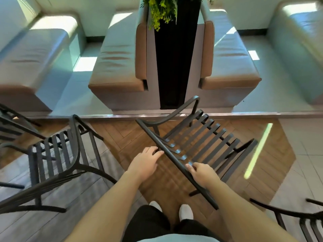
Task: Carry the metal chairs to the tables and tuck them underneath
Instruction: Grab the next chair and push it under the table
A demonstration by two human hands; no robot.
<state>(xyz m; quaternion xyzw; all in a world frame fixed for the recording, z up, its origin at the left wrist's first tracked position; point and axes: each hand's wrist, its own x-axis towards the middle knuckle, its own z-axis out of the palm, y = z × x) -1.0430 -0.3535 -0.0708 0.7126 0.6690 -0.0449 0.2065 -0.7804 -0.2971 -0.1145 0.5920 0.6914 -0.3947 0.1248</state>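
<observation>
Tan padded seats [120,67] fill the far side of the room, set in pairs with pale floor between them, and one pair stands back to back around a tall black planter [174,63] with green leaves [160,9] spilling over its top. A low step edge [262,114] runs across the room in front of them. Nearer, the floor is wood laid in a herringbone pattern [122,137], with grey tiles [311,154] to the right and grey planks [78,206] to the left.

The dark metal chair [201,137] stands right in front of the person, on the wood, turned at an angle so its slatted seat runs away toward the planter and its top rail crosses diagonally between the two hands. A second chair of the same kind [57,154] stands to the left, well apart from the first, and part of a third [10,123] shows at the far left edge. Another chair's arm and slats [300,220] poke in at the lower right corner.

The person's forearms reach forward and down. The right hand [201,173] is wrapped on the chair's top rail, thumb on the near side and fingers curled over it. The left hand [146,159] is flatter, fingers stretched out with the tips touching the same rail higher up; I cannot tell whether it has closed on it. The hands sit apart along the rail.

Below, between the arms, two white shoes [186,211] stand on the wood.
</observation>
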